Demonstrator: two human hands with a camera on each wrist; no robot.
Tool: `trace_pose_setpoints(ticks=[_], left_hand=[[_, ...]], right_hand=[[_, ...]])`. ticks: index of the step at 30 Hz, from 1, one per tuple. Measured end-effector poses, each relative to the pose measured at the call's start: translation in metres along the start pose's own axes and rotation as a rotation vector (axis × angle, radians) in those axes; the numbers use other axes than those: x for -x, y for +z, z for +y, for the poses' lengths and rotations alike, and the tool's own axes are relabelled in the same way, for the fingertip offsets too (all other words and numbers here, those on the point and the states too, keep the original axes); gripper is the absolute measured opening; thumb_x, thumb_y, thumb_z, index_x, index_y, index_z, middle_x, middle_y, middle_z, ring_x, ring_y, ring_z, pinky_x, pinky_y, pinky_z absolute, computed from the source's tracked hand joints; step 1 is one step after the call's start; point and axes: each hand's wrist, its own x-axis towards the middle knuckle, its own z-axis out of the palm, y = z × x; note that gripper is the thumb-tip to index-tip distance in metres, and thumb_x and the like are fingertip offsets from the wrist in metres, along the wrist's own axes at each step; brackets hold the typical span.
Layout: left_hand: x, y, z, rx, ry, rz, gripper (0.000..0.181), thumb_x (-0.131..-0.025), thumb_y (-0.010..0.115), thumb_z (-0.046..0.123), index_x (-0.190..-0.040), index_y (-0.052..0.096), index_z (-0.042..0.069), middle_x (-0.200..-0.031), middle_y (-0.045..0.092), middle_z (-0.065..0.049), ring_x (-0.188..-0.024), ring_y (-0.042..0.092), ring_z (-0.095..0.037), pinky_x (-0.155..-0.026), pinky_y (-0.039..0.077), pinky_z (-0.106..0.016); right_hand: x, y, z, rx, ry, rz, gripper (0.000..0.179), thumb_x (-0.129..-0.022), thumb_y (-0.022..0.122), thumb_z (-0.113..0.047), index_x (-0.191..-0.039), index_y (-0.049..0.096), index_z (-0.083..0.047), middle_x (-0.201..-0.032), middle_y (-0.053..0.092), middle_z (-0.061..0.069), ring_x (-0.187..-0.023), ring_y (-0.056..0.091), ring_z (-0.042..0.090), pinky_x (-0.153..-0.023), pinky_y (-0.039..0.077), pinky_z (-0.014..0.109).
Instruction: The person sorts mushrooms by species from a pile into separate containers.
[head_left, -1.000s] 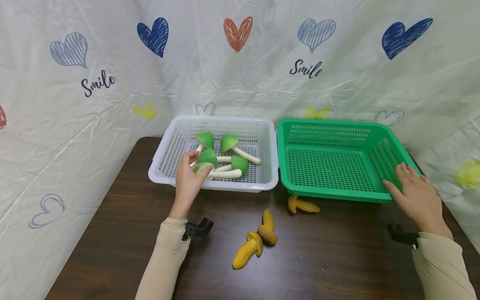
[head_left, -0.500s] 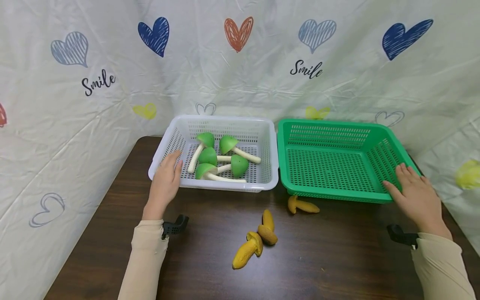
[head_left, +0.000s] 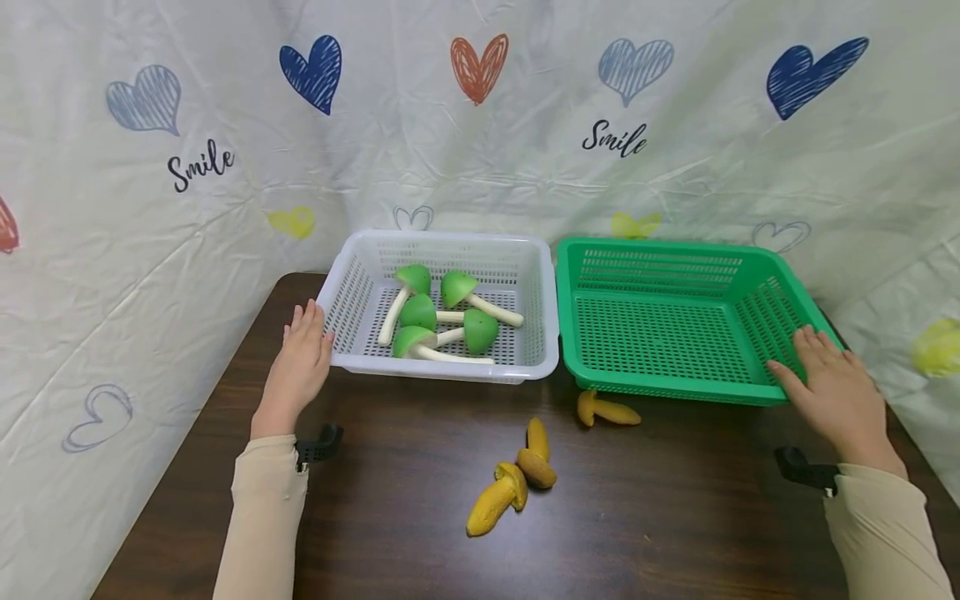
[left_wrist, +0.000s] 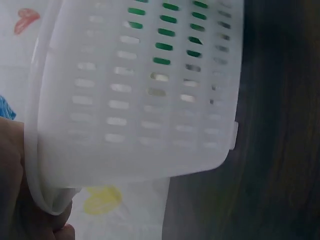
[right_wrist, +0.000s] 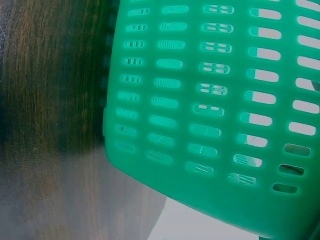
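My left hand [head_left: 296, 368] is at the front left corner of the white basket [head_left: 450, 371], its fingers extended along the outer side. In the left wrist view, part of the hand [left_wrist: 10, 170] lies at the rim of the white basket [left_wrist: 135, 155]. Several green-capped toy mushrooms [head_left: 480, 332] with long white stems lie inside. My right hand [head_left: 840, 396] rests on the front right corner of the green basket [head_left: 675, 387], fingers extended. The right wrist view is mostly filled by the pierced wall of the green basket [right_wrist: 185, 130]; no fingers are clearly visible there.
A yellow toy mushroom [head_left: 491, 504] and a brownish-yellow one [head_left: 536, 458] lie close together on the dark wooden table [head_left: 637, 525]. Another brown mushroom [head_left: 607, 412] lies just in front of the green basket. A white cloth [head_left: 450, 150] with printed hearts hangs behind.
My left hand has left the green-capped mushroom in the white basket and moved left to the basket's outer side. The right hand has stayed on the green basket.
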Motion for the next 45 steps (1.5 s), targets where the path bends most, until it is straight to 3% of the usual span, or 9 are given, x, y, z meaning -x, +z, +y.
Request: trace_pose_setpoints(ticks=[12,22,27,31,35,37,40,43,45], left_hand=[[0.000,0.005,-0.004,0.002,-0.015,-0.041,0.056,-0.102,0.036,0.019,-0.144,0.016,-0.013,-0.153,0.009,-0.027,-0.142,-0.003,-0.037,-0.111,0.005,-0.057],[0.002,0.008,-0.005,0.000,-0.028,-0.041,0.057,-0.102,0.036,0.019,-0.145,0.014,-0.012,-0.154,0.007,-0.025,-0.142,-0.005,-0.035,-0.112,0.003,-0.055],[0.002,0.008,-0.005,0.011,-0.026,-0.042,0.057,-0.103,0.035,0.020,-0.145,0.013,-0.011,-0.154,0.007,-0.025,-0.142,-0.006,-0.035,-0.112,0.003,-0.054],[0.001,0.009,-0.004,0.025,-0.030,-0.038,0.057,-0.103,0.034,0.021,-0.145,0.013,-0.011,-0.154,0.006,-0.024,-0.142,-0.006,-0.035,-0.112,0.002,-0.053],[0.001,0.009,-0.003,0.025,-0.038,-0.042,0.058,-0.103,0.034,0.022,-0.145,0.013,-0.011,-0.154,0.007,-0.024,-0.142,-0.006,-0.034,-0.112,0.003,-0.054],[0.001,0.010,-0.003,0.020,-0.044,-0.043,0.058,-0.103,0.035,0.022,-0.145,0.013,-0.011,-0.154,0.007,-0.024,-0.142,-0.006,-0.034,-0.112,0.004,-0.055],[0.001,0.010,-0.003,0.011,-0.049,-0.044,0.058,-0.102,0.035,0.021,-0.145,0.014,-0.011,-0.154,0.008,-0.024,-0.142,-0.006,-0.034,-0.112,0.004,-0.055],[0.001,0.009,-0.004,0.007,-0.047,-0.042,0.057,-0.102,0.036,0.020,-0.145,0.014,-0.012,-0.154,0.008,-0.024,-0.142,-0.005,-0.034,-0.112,0.003,-0.054],[0.001,0.008,-0.005,0.005,-0.046,-0.041,0.058,-0.102,0.036,0.021,-0.145,0.014,-0.011,-0.154,0.008,-0.024,-0.142,-0.005,-0.034,-0.112,0.003,-0.053]], right_hand=[[0.000,-0.001,0.002,-0.036,0.028,0.017,0.075,-0.101,0.037,-0.040,-0.143,0.009,0.016,-0.146,0.009,0.036,-0.140,0.000,0.041,-0.112,-0.006,0.052],[0.009,-0.003,-0.001,-0.264,0.003,0.117,0.059,-0.101,0.042,-0.021,-0.147,0.016,0.005,-0.148,0.016,0.032,-0.135,0.013,0.051,-0.110,0.005,0.059],[0.013,-0.006,-0.021,-0.272,0.012,0.231,0.053,-0.100,0.046,-0.019,-0.147,0.028,-0.003,-0.141,0.031,0.034,-0.127,0.027,0.055,-0.102,0.016,0.067],[0.015,-0.007,-0.048,-0.311,-0.082,0.319,0.050,-0.095,0.055,-0.011,-0.143,0.041,-0.010,-0.134,0.045,0.031,-0.121,0.038,0.053,-0.094,0.025,0.068],[0.019,-0.008,-0.080,-0.290,-0.170,0.311,0.052,-0.091,0.061,-0.009,-0.141,0.046,-0.013,-0.126,0.052,0.030,-0.112,0.045,0.050,-0.082,0.034,0.065],[0.021,-0.009,-0.096,-0.276,-0.211,0.303,0.053,-0.089,0.064,-0.009,-0.140,0.048,-0.013,-0.123,0.055,0.028,-0.110,0.048,0.045,-0.079,0.037,0.060],[0.023,-0.007,-0.119,-0.267,-0.309,0.321,0.052,-0.087,0.068,-0.012,-0.136,0.052,-0.012,-0.119,0.059,0.023,-0.114,0.051,0.027,-0.090,0.042,0.038],[0.026,-0.003,-0.140,-0.280,-0.411,0.340,0.045,-0.090,0.065,-0.026,-0.133,0.056,-0.012,-0.116,0.062,0.017,-0.111,0.052,0.017,-0.096,0.032,0.012],[0.027,0.002,-0.154,-0.302,-0.479,0.347,0.046,-0.094,0.057,-0.038,-0.129,0.059,-0.009,-0.114,0.062,0.015,-0.107,0.054,0.019,-0.098,0.025,0.006]])
